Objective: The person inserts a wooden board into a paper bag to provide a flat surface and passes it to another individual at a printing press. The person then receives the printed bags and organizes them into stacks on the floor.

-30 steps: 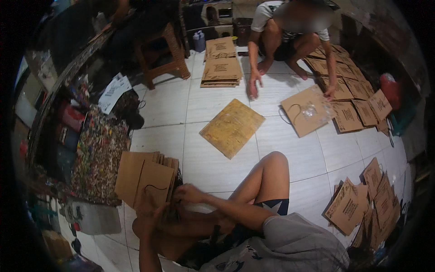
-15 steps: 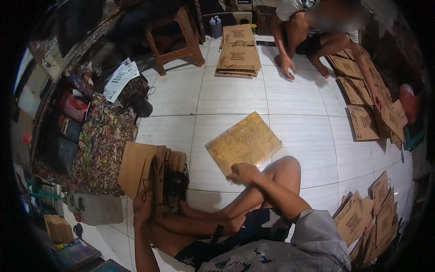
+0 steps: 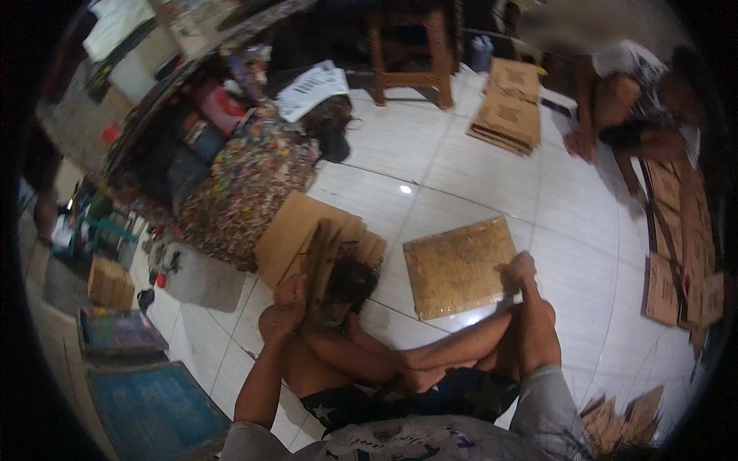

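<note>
Left hand (image 3: 288, 303) clamped on upright bag stack (image 3: 319, 253), left of flat kraft bag (image 3: 459, 266). Right hand (image 3: 520, 269) fingers spread, pressing flat bag's right edge.

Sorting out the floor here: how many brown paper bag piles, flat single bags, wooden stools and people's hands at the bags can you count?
Flat single bag under the right hand: 1
Bag bundle at the left hand: 1
Far bag stack: 1
Wooden stool: 1
Total: 4
</note>
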Motion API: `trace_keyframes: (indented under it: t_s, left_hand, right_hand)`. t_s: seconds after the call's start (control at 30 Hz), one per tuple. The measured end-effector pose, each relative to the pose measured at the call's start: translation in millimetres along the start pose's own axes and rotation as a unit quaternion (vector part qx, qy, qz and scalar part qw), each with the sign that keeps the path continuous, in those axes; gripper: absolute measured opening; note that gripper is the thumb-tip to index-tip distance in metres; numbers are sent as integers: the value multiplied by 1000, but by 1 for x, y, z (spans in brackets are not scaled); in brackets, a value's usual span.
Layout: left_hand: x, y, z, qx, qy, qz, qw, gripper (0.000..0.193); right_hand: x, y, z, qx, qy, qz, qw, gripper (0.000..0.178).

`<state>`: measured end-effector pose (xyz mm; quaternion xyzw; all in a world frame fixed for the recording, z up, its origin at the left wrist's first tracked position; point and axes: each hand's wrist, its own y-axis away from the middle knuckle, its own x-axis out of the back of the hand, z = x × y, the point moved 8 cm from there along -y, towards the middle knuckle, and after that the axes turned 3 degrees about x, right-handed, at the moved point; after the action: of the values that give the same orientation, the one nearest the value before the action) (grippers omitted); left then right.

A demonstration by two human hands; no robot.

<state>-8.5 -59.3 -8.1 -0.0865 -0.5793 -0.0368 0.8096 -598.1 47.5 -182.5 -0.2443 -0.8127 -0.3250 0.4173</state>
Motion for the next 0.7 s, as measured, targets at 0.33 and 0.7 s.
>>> trace_keyframes:
  t_s: [0.33,0.7]
  left_hand:
    - [7,-11,61,36,153,-56,986,36]
    - [-4,5,94,-93,106,5,990,36]
  right_hand:
    - [104,81,-76,177,-515,-73,836,26]
    - [179,242,-69,194,-496,-116,839,35]
